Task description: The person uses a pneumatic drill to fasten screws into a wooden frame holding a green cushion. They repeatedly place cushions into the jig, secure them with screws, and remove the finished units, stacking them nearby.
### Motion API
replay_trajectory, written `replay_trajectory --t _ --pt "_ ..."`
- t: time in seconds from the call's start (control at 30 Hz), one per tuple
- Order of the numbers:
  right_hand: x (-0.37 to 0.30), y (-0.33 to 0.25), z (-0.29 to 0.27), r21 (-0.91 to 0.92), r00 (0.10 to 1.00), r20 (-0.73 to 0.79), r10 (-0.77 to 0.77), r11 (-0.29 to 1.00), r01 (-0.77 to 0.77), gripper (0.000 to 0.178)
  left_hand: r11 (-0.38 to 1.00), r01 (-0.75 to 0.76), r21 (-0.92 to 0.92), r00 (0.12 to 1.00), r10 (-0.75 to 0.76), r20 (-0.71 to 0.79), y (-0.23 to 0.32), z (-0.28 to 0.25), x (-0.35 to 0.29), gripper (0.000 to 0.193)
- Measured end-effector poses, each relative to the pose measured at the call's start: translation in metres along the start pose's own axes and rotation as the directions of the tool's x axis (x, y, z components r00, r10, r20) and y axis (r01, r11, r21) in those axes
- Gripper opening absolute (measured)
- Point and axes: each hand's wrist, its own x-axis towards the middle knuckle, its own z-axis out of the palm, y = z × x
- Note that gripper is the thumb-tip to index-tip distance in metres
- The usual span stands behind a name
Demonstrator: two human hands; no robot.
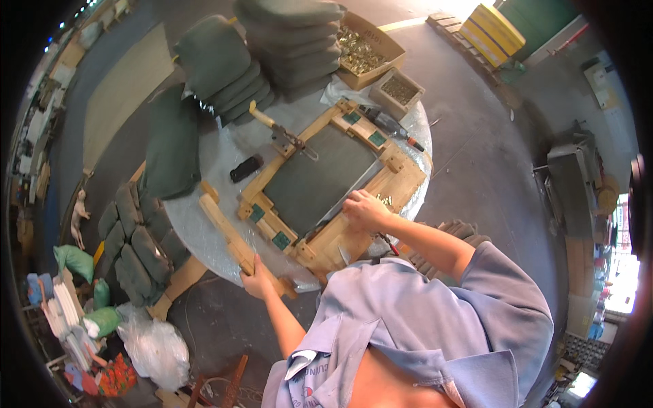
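My left hand (257,279) is closed round the lower end of a light wooden bar (228,231) at the left front edge of the round table. My right hand (367,209) is at the near right edge of a dark grey-green panel (320,180). Its fingers are drawn together; whatever they hold, if anything, is hidden. The panel lies inside a wooden frame jig (401,180) with small green pads. Several brass-coloured pieces (386,199) rest on the jig beside my right hand. A clamp with a yellow handle (264,117) sits at the jig's far left side.
Stacked dark cushions (292,41) stand at the back, near a cardboard box (388,47) of brass-coloured parts and a smaller box (398,92). A power tool (391,126) lies beyond the jig, a black object (246,168) left of it. More cushions (136,248) lie at left.
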Motion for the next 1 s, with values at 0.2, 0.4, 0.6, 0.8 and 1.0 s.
replay_trajectory --t 0.2,0.4,0.6,0.8,1.0 --pt "0.014 -0.043 0.013 0.606 0.75 -0.103 0.653 0.639 -0.473 0.083 0.948 0.124 -0.294 0.963 -0.044 0.265 -0.056 0.019 0.046 0.084" --pt "0.094 -0.04 0.009 0.895 0.211 0.342 0.916 -0.249 -0.37 0.111 0.983 0.105 -0.15 0.967 -0.066 0.246 -0.037 0.019 0.038 0.088" --pt "0.121 -0.01 0.018 0.894 0.15 0.43 0.89 -0.397 -0.208 0.073 0.981 0.041 0.188 0.961 -0.09 0.261 -0.015 0.005 0.031 0.087" --pt "0.105 -0.044 -0.016 0.959 0.155 0.233 0.96 -0.2 -0.203 0.065 0.879 -0.324 0.351 0.936 0.245 0.252 -0.045 0.001 0.031 0.089" --pt "0.083 -0.078 -0.054 0.997 0.353 -0.021 0.936 0.045 -0.061 0.061 0.918 -0.295 0.264 0.932 0.216 0.291 -0.03 -0.019 0.037 0.081"
